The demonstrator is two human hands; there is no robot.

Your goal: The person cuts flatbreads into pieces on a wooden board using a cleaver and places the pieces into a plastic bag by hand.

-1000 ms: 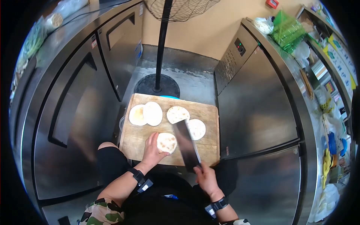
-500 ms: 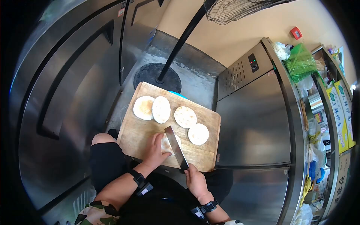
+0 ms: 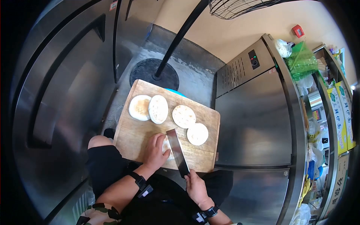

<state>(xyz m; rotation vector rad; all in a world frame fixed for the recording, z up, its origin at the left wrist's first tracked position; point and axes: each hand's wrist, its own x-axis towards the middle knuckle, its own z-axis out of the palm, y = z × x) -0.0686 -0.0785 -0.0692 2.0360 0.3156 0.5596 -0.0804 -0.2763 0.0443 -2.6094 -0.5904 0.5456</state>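
My right hand (image 3: 196, 188) is wrapped round the handle of a knife (image 3: 178, 153), whose blade lies at the right side of a flat round bread (image 3: 167, 147). My left hand (image 3: 155, 151) presses on that bread from the left, its fingers bent over it and partly hiding it. The wooden board (image 3: 127, 137) lies under both. Farther up the board are two overlapping breads, one browned (image 3: 140, 108) and one paler (image 3: 158, 109). Two more, a spotted one (image 3: 183, 116) and a white one (image 3: 197, 134), touch each other to the right.
A black round stand base (image 3: 140, 75) with a pole is beyond the board. Steel cabinet doors (image 3: 71, 97) rise at the left, and a steel fridge (image 3: 255, 120) stands at the right beside a shelf holding bags and boxes. My knees flank the board.
The knife has shifted slightly down and to the right relative to the bread. The part of the bread seen right of the blade is narrower. The view has moved a little.
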